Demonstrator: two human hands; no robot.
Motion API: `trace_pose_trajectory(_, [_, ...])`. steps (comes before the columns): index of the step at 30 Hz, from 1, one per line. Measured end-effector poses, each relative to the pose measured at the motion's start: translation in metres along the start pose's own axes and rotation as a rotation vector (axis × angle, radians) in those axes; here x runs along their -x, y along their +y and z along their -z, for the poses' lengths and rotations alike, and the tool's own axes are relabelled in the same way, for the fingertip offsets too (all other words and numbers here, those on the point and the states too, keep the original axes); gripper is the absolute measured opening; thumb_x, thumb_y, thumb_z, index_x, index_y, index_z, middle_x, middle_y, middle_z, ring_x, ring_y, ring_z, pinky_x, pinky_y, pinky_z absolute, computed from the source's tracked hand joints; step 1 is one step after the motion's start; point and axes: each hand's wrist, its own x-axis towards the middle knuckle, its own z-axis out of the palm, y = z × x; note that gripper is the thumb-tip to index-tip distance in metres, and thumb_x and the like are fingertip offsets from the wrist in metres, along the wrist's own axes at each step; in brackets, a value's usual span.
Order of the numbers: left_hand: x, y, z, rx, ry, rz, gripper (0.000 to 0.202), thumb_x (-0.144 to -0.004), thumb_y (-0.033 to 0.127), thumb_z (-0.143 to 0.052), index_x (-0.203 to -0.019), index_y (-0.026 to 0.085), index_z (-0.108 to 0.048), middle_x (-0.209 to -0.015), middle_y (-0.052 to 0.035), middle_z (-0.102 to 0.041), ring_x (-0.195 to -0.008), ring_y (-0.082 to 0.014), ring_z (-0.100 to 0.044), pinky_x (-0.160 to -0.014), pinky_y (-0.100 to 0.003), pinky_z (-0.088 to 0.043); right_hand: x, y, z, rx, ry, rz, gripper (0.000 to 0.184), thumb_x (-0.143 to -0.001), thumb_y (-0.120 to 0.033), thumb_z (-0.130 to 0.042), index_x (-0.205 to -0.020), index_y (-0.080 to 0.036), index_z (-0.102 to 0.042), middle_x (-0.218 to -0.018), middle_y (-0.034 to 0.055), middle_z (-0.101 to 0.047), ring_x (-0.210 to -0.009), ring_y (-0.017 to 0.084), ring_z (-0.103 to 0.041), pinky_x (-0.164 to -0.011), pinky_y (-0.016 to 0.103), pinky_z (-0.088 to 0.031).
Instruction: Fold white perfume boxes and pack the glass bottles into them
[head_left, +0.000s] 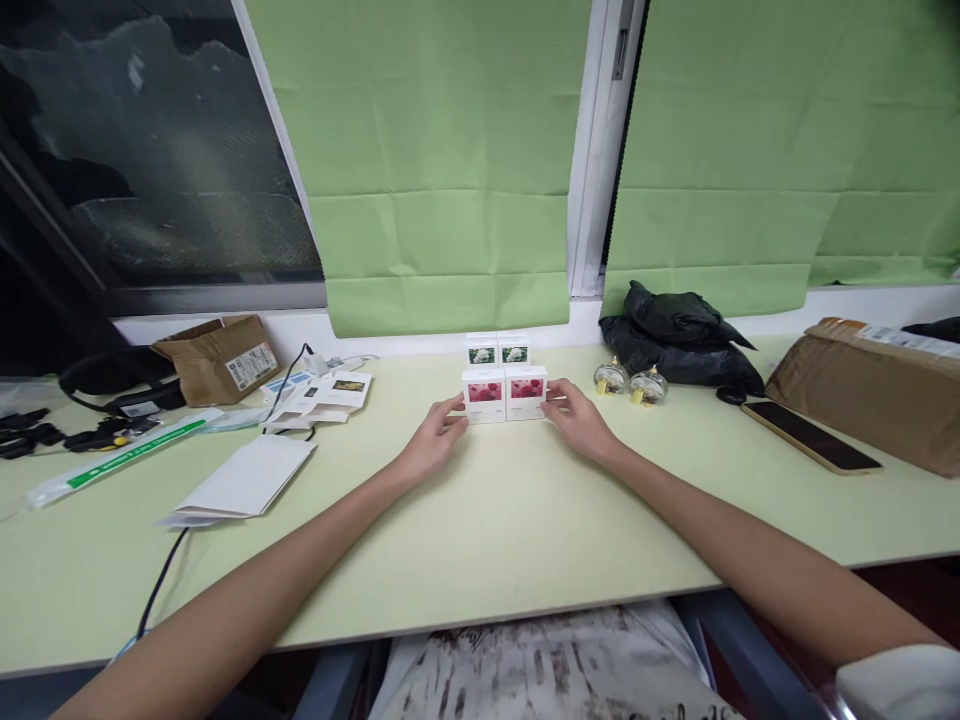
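Two small white boxes with red flower pictures [505, 393] stand side by side on the pale green table [495, 520]. Behind them are two more white boxes with green-and-white pictures [497, 349]. My left hand [435, 438] touches the left side of the left red box with its fingertips. My right hand [577, 418] presses against the right side of the right red box. Both hands squeeze the pair of boxes between them, fingers curved against the box sides.
A phone [810, 436] lies face up at the right, beside a brown parcel [870, 390]. A black bag [679, 335] and two small clear round items [630, 382] sit behind. At the left are white envelopes [244, 480], cards [322, 395], a cardboard box [217, 358], and cables.
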Motion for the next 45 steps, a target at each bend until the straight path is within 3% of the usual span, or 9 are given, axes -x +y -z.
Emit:
trace_pose_trajectory(6, [0.003, 0.0, -0.003, -0.046, -0.01, -0.018, 0.059, -0.099, 0.044, -0.061, -0.156, 0.034, -0.05, -0.125, -0.0065, -0.063, -0.118, -0.0219, -0.066, -0.107, -0.039, -0.051, 0.003, -0.003, 0.0, 0.003, 0.016, -0.044, 0.044, -0.093, -0.037, -0.061, -0.135, -0.024, -0.063, -0.116, 0.007, -0.07, -0.104, 0.022, -0.07, -0.098, 0.043, -0.055])
trace_pose_trajectory(12, [0.004, 0.004, -0.002, -0.007, 0.024, 0.046, 0.058, -0.098, 0.044, -0.064, -0.154, 0.036, -0.053, -0.136, -0.0096, -0.058, -0.122, -0.0258, -0.068, -0.098, -0.037, -0.057, 0.003, -0.003, 0.001, -0.01, 0.046, -0.081, 0.047, -0.092, -0.042, -0.062, -0.135, -0.022, -0.066, -0.118, 0.0075, -0.07, -0.099, 0.023, -0.072, -0.096, 0.042, -0.056])
trace_pose_trajectory(16, [0.004, 0.01, 0.001, -0.006, 0.002, 0.076, 0.06, -0.099, 0.049, -0.063, -0.156, 0.035, -0.051, -0.15, -0.0123, -0.054, -0.128, -0.029, -0.067, -0.1, -0.04, -0.058, 0.002, -0.003, 0.0, -0.064, 0.042, -0.112, 0.052, -0.089, -0.044, -0.065, -0.136, -0.021, -0.066, -0.12, 0.0079, -0.07, -0.101, 0.024, -0.072, -0.099, 0.044, -0.055])
trace_pose_trajectory(21, [-0.002, 0.01, 0.004, 0.043, -0.033, 0.077, 0.065, -0.097, 0.053, -0.066, -0.157, 0.033, -0.05, -0.157, -0.0129, -0.055, -0.133, -0.0314, -0.064, -0.11, -0.046, -0.054, 0.0, -0.003, -0.003, -0.292, 0.028, -0.222, 0.056, -0.082, -0.041, -0.072, -0.134, -0.02, -0.068, -0.129, 0.0096, -0.069, -0.115, 0.027, -0.069, -0.11, 0.048, -0.049])
trace_pose_trajectory(25, [-0.01, 0.008, 0.005, 0.157, -0.066, 0.107, 0.071, -0.094, 0.052, -0.07, -0.159, 0.033, -0.048, -0.16, -0.0116, -0.054, -0.139, -0.0322, -0.061, -0.114, -0.047, -0.053, -0.003, -0.003, -0.005, -0.383, -0.012, -0.252, 0.051, -0.085, -0.04, -0.072, -0.133, -0.024, -0.068, -0.142, 0.0093, -0.067, -0.128, 0.027, -0.065, -0.113, 0.048, -0.05])
trace_pose_trajectory(32, [-0.033, 0.011, -0.001, 0.134, -0.089, 0.156, 0.083, -0.095, 0.055, -0.068, -0.166, 0.029, -0.035, -0.168, -0.0125, -0.043, -0.139, -0.0316, -0.06, -0.119, -0.044, -0.047, -0.025, 0.01, -0.005, -0.507, -0.079, -0.32, 0.06, -0.086, -0.039, -0.076, -0.143, -0.027, -0.065, -0.167, 0.0061, -0.046, -0.149, 0.026, -0.05, -0.123, 0.046, -0.043])
trace_pose_trajectory(37, [-0.057, -0.001, -0.003, 0.159, -0.082, 0.112, 0.08, -0.096, 0.053, -0.068, -0.165, 0.028, -0.036, -0.168, -0.0119, -0.043, -0.144, -0.0325, -0.055, -0.122, -0.046, -0.044, -0.041, 0.018, -0.012, -0.539, -0.118, -0.315, 0.065, -0.087, -0.037, -0.075, -0.149, -0.029, -0.06, -0.167, 0.0046, -0.046, -0.154, 0.026, -0.043, -0.123, 0.047, -0.042])
trace_pose_trajectory(40, [-0.067, -0.012, -0.003, 0.149, -0.052, 0.103, 0.085, -0.096, 0.053, -0.068, -0.168, 0.029, -0.03, -0.172, -0.0106, -0.035, -0.15, -0.0328, -0.048, -0.125, -0.048, -0.039, -0.047, 0.022, -0.017, -0.53, -0.134, -0.294, 0.065, -0.088, -0.036, -0.074, -0.151, -0.028, -0.058, -0.166, 0.0054, -0.048, -0.154, 0.026, -0.043, -0.123, 0.047, -0.043])
trace_pose_trajectory(45, [-0.076, -0.027, 0.0, 0.148, -0.113, 0.009, 0.089, -0.095, 0.055, -0.069, -0.169, 0.028, -0.027, -0.173, -0.0107, -0.034, -0.151, -0.033, -0.047, -0.125, -0.048, -0.04, -0.053, 0.025, -0.02, -0.481, -0.13, -0.255, 0.072, -0.088, -0.035, -0.076, -0.156, -0.027, -0.053, -0.167, 0.0062, -0.045, -0.151, 0.028, -0.047, -0.119, 0.046, -0.049])
